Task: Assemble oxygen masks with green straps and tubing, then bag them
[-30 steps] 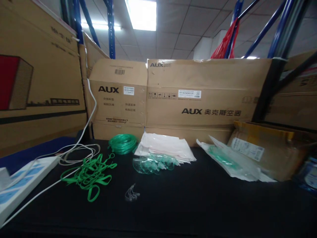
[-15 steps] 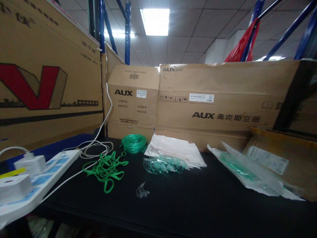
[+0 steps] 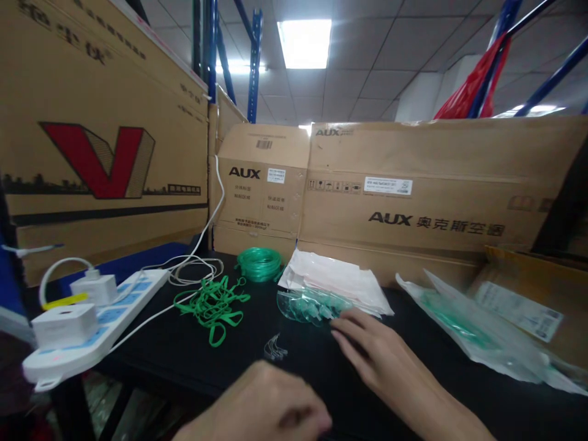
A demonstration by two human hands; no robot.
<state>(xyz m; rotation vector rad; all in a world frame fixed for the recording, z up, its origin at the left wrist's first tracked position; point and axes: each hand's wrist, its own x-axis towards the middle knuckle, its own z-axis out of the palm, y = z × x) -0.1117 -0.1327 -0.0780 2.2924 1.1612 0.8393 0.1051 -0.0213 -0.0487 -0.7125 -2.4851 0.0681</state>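
My right hand (image 3: pixel 374 346) reaches over the black table. Its fingers are stretched forward and parted, with the fingertips at the right edge of a pile of clear green plastic masks (image 3: pixel 305 305); whether they touch is unclear. Low in the middle, my left hand (image 3: pixel 266 404) is blurred, with its fingers bent downward and mostly hidden. Just beyond it lie several thin, clear or silvery curved strips (image 3: pixel 274 348). A tangle of green elastic straps (image 3: pixel 214 306) lies to the left. Behind it sits a coil of green tubing (image 3: pixel 260 264). White bags (image 3: pixel 340 275) are stacked behind the masks.
A white power strip (image 3: pixel 133 306) with plugged-in chargers lies at the left, its white cable (image 3: pixel 220 202) rising along the boxes. Cardboard boxes (image 3: pixel 413 153) wall the back. At the right, a clear package with green contents (image 3: pixel 463 324) leans by a brown carton (image 3: pixel 569 300).
Both hands have come into view from below, the right one reaching to the masks. The view has turned slightly left. The table items look unmoved.
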